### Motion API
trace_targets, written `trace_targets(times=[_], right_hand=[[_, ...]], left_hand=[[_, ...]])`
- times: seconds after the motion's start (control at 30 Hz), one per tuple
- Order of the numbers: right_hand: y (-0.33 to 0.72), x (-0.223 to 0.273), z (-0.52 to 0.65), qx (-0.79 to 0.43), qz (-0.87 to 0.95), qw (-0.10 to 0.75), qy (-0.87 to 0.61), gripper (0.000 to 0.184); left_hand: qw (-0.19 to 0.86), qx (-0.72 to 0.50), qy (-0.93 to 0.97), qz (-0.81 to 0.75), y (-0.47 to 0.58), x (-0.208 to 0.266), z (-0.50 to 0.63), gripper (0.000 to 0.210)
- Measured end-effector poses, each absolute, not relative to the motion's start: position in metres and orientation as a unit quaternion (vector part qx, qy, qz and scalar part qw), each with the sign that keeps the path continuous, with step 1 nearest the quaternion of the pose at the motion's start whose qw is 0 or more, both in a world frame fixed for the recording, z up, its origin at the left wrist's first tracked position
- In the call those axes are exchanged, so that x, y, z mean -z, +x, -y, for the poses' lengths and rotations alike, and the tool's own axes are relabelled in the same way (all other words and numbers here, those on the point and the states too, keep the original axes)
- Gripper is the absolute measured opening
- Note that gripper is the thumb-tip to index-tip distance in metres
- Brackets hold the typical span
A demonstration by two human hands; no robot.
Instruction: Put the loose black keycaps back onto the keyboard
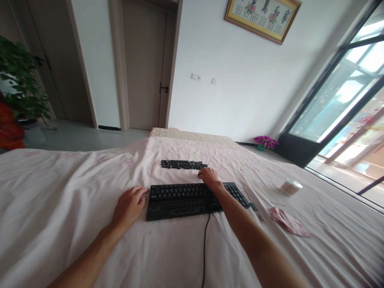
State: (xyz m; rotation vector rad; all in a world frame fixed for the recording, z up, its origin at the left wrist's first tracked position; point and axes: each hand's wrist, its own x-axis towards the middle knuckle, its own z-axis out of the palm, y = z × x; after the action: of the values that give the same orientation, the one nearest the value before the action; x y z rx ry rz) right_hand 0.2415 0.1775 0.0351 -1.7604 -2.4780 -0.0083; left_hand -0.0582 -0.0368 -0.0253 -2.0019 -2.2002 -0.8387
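A black keyboard point(177, 193) lies on the pink floral cloth, with its keycaps off in the lower rows, where the bare base shows. Beyond its far edge, loose black keycaps point(180, 164) are laid out in rows. My right hand point(209, 177) reaches over the keyboard to the right end of these rows, its fingers pinched on a small dark keycap point(200, 174). Resting on the cloth at the keyboard's left edge is my left hand point(131, 201), fingers stretched out and holding nothing.
A black cable point(205, 248) runs from the keyboard toward me. To the right lie slim tools point(257, 212), a crumpled pink cloth point(288, 222) and a round clear-and-white container point(291, 187). The floral bedspread point(90, 176) has folds. Purple flowers point(265, 141) stand beyond it.
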Motion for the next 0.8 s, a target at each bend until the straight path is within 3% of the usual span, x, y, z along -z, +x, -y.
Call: trace_targets(times=[0.53,0.8], right_hand=[[0.286,-0.05,-0.109,-0.021,0.846,0.161,-0.508,0.025],[0.308,-0.042,-0.072,-0.001,0.868,0.161,-0.471,0.026]], left_hand=[[0.029,0.266,-0.648,0.713,-0.058,0.024,0.037,0.038],[0.032,0.265,-0.648,0.713,-0.06,0.027,0.036,0.039]])
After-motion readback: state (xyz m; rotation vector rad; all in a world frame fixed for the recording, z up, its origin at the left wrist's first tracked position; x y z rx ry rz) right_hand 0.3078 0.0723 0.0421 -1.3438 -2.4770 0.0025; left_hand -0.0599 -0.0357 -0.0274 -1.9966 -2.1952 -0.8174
